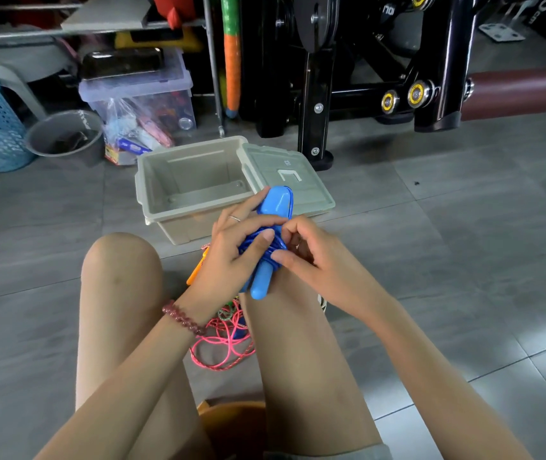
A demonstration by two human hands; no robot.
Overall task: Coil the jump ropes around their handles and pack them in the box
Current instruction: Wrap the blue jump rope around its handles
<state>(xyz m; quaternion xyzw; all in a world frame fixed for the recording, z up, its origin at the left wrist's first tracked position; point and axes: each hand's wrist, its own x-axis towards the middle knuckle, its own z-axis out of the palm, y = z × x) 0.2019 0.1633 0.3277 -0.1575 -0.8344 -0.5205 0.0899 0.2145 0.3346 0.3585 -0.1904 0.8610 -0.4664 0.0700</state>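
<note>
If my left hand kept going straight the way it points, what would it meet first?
Likely the lid lying beside the open box: the left hand, gripping the blue jump rope, points forward and right toward it. Height is unclear, so it might pass above.

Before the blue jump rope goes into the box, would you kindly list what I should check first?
1. Blue rope wound around the blue handles: ok, the coil sits at their middle.
2. Rope end secured: cannot tell, the right hand pinches the coil and covers it.
3. Bundle held firmly: ok, the left hand grips it.
4. Box open: ok, the lid lies beside it.
5. Path to the box: ok, the bundle is just in front of it.
6. Other ropes coiled: not ok, the pink rope lies loose on the floor.
</note>
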